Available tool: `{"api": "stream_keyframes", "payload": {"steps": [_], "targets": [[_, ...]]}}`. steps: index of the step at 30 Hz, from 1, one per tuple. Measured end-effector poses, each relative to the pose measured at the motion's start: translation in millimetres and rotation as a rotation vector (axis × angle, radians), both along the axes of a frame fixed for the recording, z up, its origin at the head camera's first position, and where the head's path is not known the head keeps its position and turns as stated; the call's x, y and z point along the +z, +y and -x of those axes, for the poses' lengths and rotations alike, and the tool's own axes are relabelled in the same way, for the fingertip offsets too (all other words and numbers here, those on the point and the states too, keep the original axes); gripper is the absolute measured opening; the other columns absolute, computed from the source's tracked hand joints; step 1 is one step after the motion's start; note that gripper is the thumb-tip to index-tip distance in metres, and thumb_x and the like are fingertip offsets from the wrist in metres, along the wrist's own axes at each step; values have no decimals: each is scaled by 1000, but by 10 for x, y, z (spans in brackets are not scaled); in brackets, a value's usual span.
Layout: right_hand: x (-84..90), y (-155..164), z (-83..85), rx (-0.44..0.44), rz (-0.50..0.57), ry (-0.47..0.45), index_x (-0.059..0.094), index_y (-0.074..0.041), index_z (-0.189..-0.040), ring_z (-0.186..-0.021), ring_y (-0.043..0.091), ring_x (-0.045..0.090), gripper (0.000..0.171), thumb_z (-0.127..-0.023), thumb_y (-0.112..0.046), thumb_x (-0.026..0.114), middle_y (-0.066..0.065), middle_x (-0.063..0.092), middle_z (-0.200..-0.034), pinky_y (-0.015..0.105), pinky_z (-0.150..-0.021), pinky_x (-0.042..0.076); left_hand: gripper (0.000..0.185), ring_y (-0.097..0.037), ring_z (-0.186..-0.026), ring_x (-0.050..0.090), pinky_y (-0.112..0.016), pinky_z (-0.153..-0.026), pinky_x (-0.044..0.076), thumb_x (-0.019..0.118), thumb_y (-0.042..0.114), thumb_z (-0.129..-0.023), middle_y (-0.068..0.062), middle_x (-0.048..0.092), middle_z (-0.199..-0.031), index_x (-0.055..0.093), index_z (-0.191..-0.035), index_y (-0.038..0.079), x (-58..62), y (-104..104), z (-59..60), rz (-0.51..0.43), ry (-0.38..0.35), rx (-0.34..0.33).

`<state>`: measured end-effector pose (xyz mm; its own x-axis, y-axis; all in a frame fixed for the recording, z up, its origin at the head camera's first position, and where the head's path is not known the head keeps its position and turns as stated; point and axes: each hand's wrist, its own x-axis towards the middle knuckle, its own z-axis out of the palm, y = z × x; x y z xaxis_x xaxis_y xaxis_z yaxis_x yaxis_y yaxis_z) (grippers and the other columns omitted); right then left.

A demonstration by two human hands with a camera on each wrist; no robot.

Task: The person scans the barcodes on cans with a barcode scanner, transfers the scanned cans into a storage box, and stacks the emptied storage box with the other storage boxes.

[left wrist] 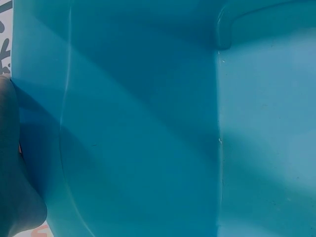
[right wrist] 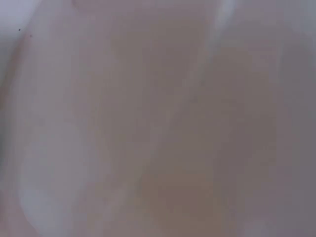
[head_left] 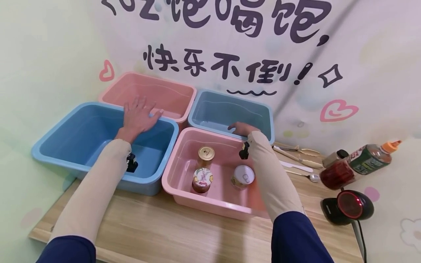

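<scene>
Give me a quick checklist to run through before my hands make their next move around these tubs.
1. Left hand free: ok, fingers spread over the far rim of the near blue tub.
2. Right hand free: cannot tell, fingers hidden at the far rim of the near pink tub.
3. Two jars and can upright in it: ok.
4. Far blue tub holds nothing: ok.
5. Bottles standing: not ok, lying down.

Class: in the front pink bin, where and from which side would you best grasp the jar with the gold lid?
Grip the gold-lid jar around its lid, fingers coming straight from above. It stands upright near the bin's middle, another jar close in front, so sideways approach looks cramped.
</scene>
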<state>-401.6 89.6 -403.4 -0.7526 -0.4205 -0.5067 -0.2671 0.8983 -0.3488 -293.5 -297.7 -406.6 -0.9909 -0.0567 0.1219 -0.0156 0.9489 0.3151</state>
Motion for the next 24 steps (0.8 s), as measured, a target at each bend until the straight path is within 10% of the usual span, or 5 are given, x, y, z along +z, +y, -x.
{"api": "stream_keyframes", "payload": {"steps": [24], "targets": [[642,365,-480,118,120,257,50,-9,-144,-125,40,57,53,-95,-25,66,24,56,-138,52,-99,50,77,-45,-154,4,-71,-118,-3,31,63,-99,-24,16,-165,33,-156,11,10,23,-31,-36,24,-12]]}}
